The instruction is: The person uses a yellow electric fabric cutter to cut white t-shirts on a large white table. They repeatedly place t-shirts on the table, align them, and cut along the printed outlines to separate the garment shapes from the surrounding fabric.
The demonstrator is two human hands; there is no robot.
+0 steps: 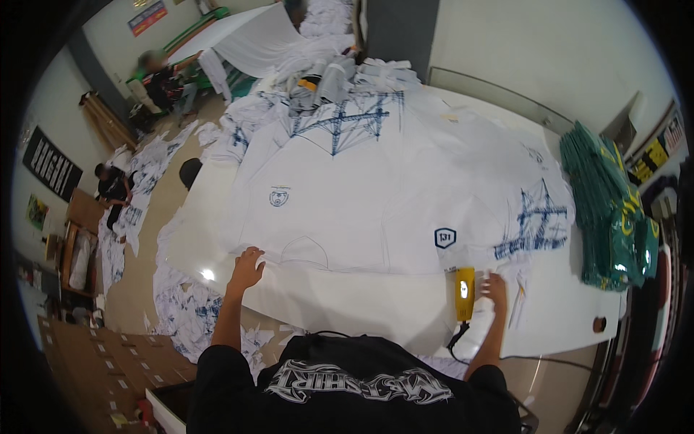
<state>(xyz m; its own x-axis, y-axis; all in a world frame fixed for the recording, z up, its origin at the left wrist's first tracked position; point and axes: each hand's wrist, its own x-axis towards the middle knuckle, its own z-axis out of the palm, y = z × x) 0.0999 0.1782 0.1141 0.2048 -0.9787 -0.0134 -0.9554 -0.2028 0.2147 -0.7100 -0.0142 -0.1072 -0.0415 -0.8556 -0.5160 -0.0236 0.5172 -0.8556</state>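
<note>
White fabric (340, 202) printed with blue line drawings and small badges lies spread over the table. My left hand (248, 265) rests at its near edge, fingers apart and slightly bent. My right hand (494, 289) is near the right part of that edge, its bent fingers apart, just right of a yellow handheld electric tool (464, 293) with a dark cord. The tool lies on the white table (361, 311), beside the fabric.
Green packaged garments (603, 210) pile at the right; grey rolled cloth (325, 83) lies at the back. Two people (163, 83) (112, 184) sit at the left, among fabric heaps (144, 170). Cardboard (101, 369) stands lower left. A machine (238, 40) holds white cloth behind.
</note>
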